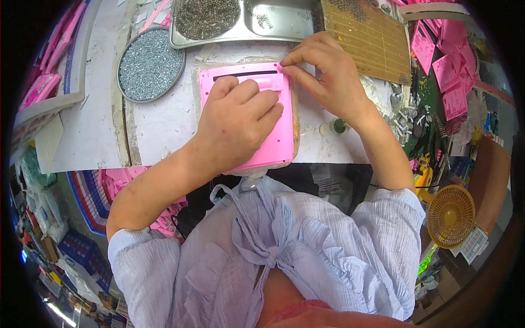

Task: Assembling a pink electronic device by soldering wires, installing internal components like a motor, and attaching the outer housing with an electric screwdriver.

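A flat pink plastic casing [280, 136] with a dark slot near its far edge lies on a padded, plastic-wrapped support [296, 117] at the table's near edge. My left hand [238, 123] rests over its middle with the fingers curled in; whatever they may hold is hidden under them. At the casing's far right corner, thumb and forefinger of my right hand [328, 74] are pinched together, touching the corner. Anything between those fingertips is too small to name.
A round dish of small silvery pins [151, 64] stands on the left. Beyond the casing sits a metal tray [281, 19] with dark small screws in one compartment. Brown corrugated cardboard [372, 41] lies far right, near pink parts [453, 65]. A yellow fan [450, 216] is at right.
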`<state>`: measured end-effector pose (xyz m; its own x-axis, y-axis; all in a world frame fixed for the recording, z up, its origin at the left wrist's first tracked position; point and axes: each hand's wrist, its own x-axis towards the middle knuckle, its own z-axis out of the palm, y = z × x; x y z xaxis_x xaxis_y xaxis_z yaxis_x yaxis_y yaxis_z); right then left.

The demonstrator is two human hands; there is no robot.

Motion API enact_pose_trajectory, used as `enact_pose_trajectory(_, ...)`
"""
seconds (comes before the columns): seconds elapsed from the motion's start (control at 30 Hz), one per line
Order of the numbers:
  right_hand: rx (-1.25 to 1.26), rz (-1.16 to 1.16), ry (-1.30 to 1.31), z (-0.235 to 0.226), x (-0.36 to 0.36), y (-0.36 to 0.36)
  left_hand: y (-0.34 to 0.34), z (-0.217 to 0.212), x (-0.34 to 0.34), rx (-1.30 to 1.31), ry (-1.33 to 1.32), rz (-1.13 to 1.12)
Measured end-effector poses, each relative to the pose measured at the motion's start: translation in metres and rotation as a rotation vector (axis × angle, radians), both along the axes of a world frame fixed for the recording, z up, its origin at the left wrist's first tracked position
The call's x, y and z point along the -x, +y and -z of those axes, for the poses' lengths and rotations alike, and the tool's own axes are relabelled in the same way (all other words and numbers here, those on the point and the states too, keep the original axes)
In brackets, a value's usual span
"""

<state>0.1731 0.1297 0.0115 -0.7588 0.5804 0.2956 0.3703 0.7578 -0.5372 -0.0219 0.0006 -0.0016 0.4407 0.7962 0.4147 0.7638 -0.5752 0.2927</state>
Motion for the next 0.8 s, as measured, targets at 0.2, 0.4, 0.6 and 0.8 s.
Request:
enact_pose_trajectory(0.2,-0.025,-0.048,-0.11,-0.003,0.009,0.009,-0.008,-0.013,0.006,0.047,-0.056,-0.115)
enact_pose_trajectory(0.4,-0.117,-0.133,-0.228,-0.011,0.016,0.017,0.011,-0.007,0.116,-0.01,-0.029,-0.633)
enact_pose_trajectory(0.6,-0.284,-0.382,-0.606,-0.04,0.053,0.029,0.012,0.004,0.16,0.323,0.142,-0.778)
enact_pose_trajectory(0.8,-0.262,-0.471,-0.649,-0.044,0.068,0.036,0.011,0.007,0.156,0.35,0.045,-0.798)
